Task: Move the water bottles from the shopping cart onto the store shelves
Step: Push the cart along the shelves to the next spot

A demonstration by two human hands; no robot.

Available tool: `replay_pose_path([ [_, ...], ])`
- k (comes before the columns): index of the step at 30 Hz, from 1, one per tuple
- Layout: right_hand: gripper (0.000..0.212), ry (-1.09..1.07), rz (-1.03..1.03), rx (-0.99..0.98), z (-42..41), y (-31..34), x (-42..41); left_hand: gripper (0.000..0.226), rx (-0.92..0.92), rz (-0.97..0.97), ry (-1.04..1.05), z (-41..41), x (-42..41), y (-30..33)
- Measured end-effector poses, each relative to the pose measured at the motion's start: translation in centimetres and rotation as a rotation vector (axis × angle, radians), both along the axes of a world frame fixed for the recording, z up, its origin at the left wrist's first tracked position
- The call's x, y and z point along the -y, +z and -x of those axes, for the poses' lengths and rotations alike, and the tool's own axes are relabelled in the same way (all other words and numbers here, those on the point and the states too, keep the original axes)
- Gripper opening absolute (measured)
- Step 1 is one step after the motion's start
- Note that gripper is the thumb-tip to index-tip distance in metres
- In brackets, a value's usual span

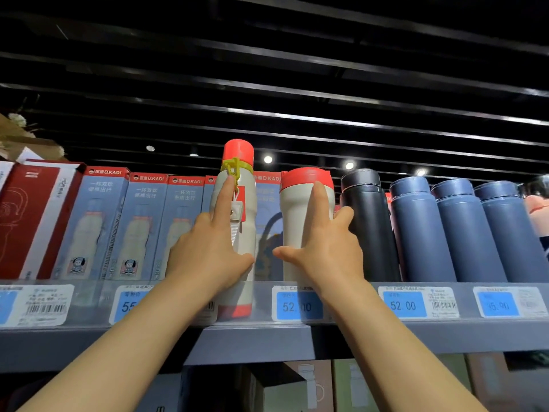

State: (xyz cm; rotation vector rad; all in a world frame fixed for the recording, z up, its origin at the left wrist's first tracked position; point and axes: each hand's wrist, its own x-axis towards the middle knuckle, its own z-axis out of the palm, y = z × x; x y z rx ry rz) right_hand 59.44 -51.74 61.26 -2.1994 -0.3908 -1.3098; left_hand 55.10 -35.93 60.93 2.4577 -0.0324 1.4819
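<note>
Up top, the grey shelf [445,334] ran across w/ blue price tags [299,306] on its front lip. Boxed D.KADI bottles [95,221] stood at left; three navy flasks [463,230] and one black flask [367,221] at right. Between them stood the tall bottle [242,203], red cap w/ yellow strap, upright at the shelf's front edge, and just beside it the short cup [294,224], red lid. Left hand [208,248] wrapped the tall bottle, index finger up along it. Right hand [326,245] gripped the short cup, index raised likewise.

grey shelf [445,334], bottles [416,230], boxes [95,221]
</note>
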Motion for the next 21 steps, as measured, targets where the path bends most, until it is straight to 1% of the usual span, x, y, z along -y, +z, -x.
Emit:
replay_pose_path([
  [2, 0.114, -0.034, 0.003, -0.012, 0.0, -0.1, -0.1, 0.117, 0.004, -0.003, 0.008, 0.2, 0.0, -0.2],
  [6, 0.108, -0.069, -0.007, -0.005, 0.3, -0.5, 0.2, 0.113, 0.068, 0.004, 0.028, 0.4, 0.2, -0.6],
  [9, 0.098, -0.069, -0.032, 0.021, 0.5, -1.2, 0.4, 0.106, 0.099, -0.040, 0.087, 0.5, 0.5, -0.7],
  [11, 0.088, -0.077, -0.047, 0.051, 0.8, -1.9, 0.6, 0.095, 0.157, -0.051, 0.077, 0.7, 0.8, -0.9],
  [14, 0.076, -0.077, -0.047, 0.130, 1.2, -2.8, 1.0, 0.070, 0.369, -0.176, 0.025, 0.4, 0.9, -1.3],
  [16, 0.069, -0.039, -0.036, 0.176, 1.5, -3.5, 0.9, 0.051, 0.488, -0.213, -0.003, -0.1, 0.7, -1.6],
  [21, 0.055, 0.035, -0.036, 0.339, 1.8, -7.8, 0.8, 0.038, 0.558, -0.176, -0.086, 0.0, 0.7, -1.7],
])
